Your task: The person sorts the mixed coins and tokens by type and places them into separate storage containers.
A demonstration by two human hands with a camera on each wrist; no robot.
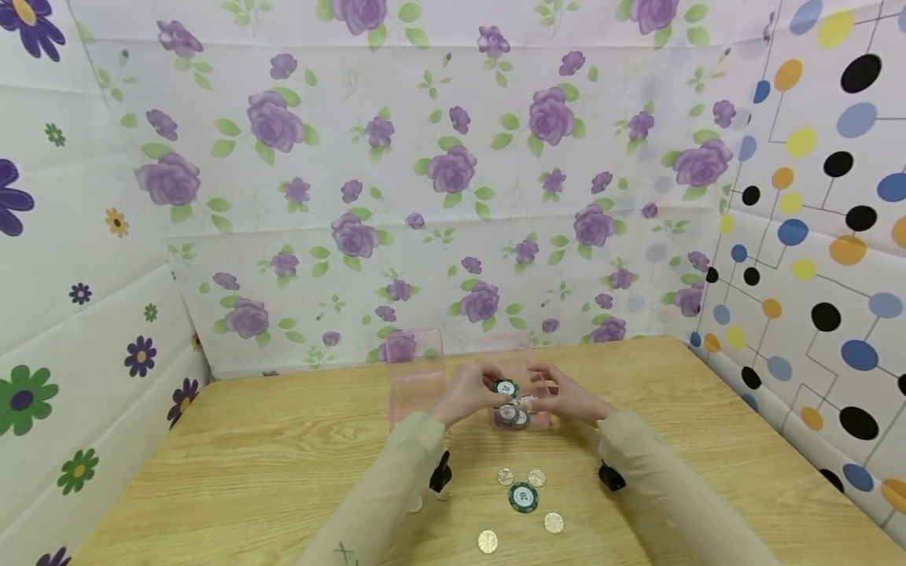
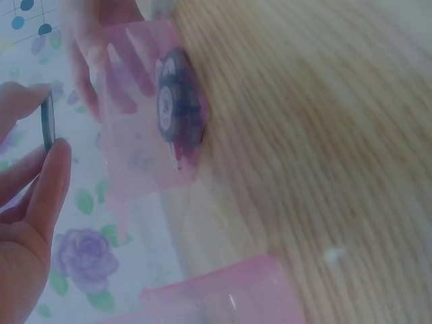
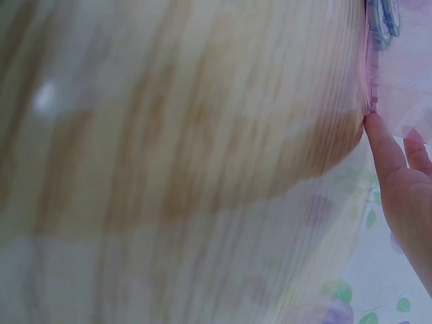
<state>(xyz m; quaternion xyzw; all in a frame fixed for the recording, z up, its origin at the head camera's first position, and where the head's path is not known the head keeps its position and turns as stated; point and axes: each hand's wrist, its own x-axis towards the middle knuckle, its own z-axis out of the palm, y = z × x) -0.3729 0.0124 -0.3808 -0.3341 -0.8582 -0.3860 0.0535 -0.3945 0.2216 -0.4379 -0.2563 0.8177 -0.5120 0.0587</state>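
Note:
My left hand point(image 1: 462, 393) pinches a dark green poker chip point(image 1: 506, 387) marked 20 between thumb and fingertips, over a see-through pink box point(image 1: 542, 422). Seen edge-on in the left wrist view, the same chip point(image 2: 48, 121) stands apart from the box wall. Several poker chips point(image 1: 508, 414) lie inside the box at its bottom. With its fingers spread about the box's right side, my right hand point(image 1: 572, 399) holds it. Through the pink wall, its fingers show in the left wrist view. A fingertip point(image 3: 372, 121) meets the box edge in the right wrist view.
A second pink box point(image 1: 406, 397) stands open left of my left hand. Nearer me on the wooden table point(image 1: 283, 456) lie another green chip point(image 1: 524, 497) and several gold coins point(image 1: 487, 542). Flowered sheeting point(image 1: 453, 236) hangs behind, with a dotted sheet point(image 1: 814, 314) on the right.

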